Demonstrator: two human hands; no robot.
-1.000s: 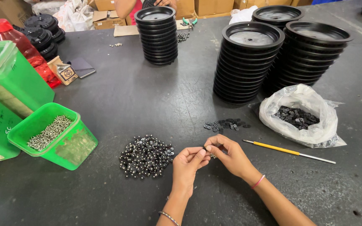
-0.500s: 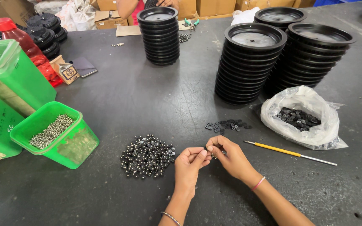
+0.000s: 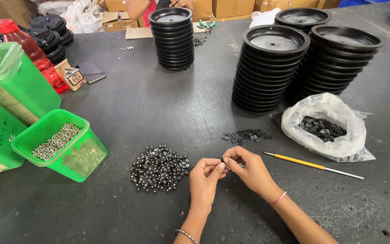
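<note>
Pinching one tiny black part [image 3: 225,161] between left hand [image 3: 205,177] and right hand [image 3: 248,168]; a slip could scatter it into the pile [image 3: 159,168] at nine o'clock.

Small printed box [image 3: 74,78] beside red bottle [image 3: 29,49]

Matt grey bench [image 3: 159,108]; glossy black plastic trays [image 3: 267,68]; shiny metal screws [image 3: 55,141] in a green plastic tub [image 3: 80,158]; crinkled clear plastic bag [image 3: 335,113].
</note>
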